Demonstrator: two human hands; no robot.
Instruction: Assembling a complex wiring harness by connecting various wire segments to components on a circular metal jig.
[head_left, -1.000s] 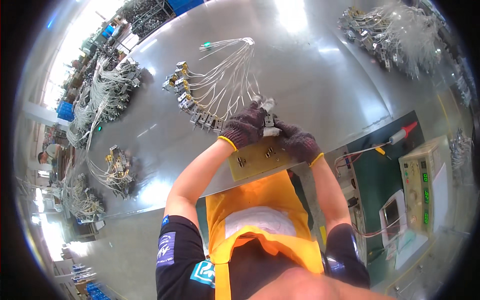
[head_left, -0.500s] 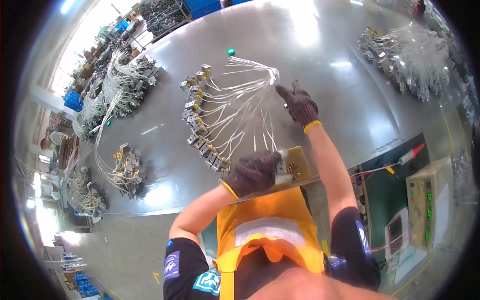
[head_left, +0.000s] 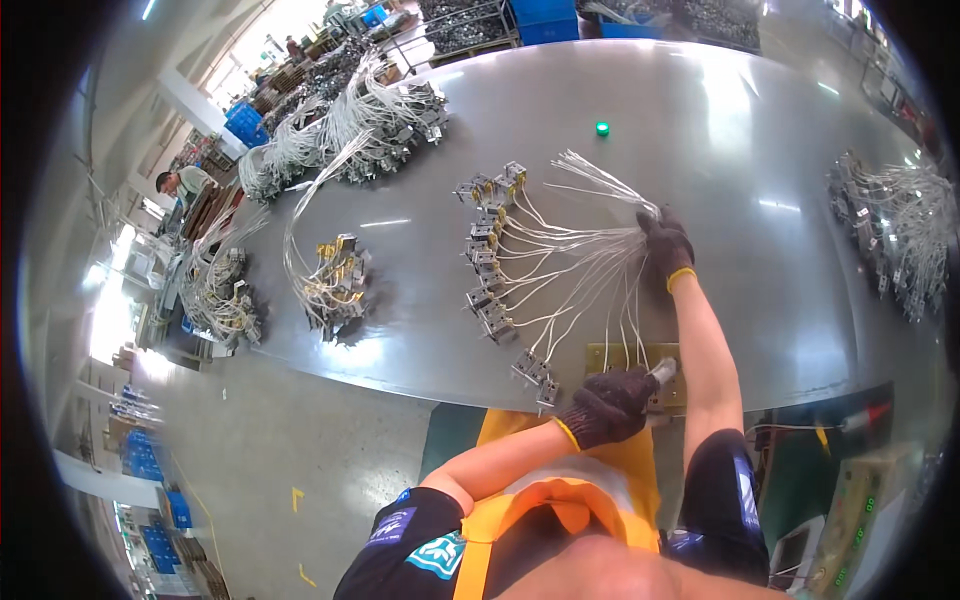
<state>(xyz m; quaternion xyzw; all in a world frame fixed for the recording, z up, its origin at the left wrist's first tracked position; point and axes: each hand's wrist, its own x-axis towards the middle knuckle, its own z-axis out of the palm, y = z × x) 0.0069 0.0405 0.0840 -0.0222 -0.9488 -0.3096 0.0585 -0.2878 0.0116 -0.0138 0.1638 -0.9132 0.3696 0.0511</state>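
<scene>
My right hand (head_left: 668,244), in a dark glove with a yellow cuff, is closed round the gathered part of a bundle of white wires (head_left: 590,240). Loose wire ends stick out past it to the upper left. From there the wires fan out to an arc of small metal box-shaped parts (head_left: 484,262) with yellow bits. My left hand (head_left: 612,402), gloved alike, is closed at the table's near edge beside a tan board (head_left: 678,392). A pale, shiny piece (head_left: 663,371) shows at its fingertips; what the fingers hold is mostly hidden.
On the metal table (head_left: 420,320), heaps of wired parts lie at the far left (head_left: 375,120) and right (head_left: 895,225). A smaller bunch (head_left: 340,285) sits left of the arc. An instrument with green digits (head_left: 855,530) stands lower right. Another person (head_left: 185,183) is at far left.
My right hand, formerly apart from the wires with fingers extended, has taken hold of the bundle. My left hand stays by the board. The whole view has shifted, moving the table scene rightward.
</scene>
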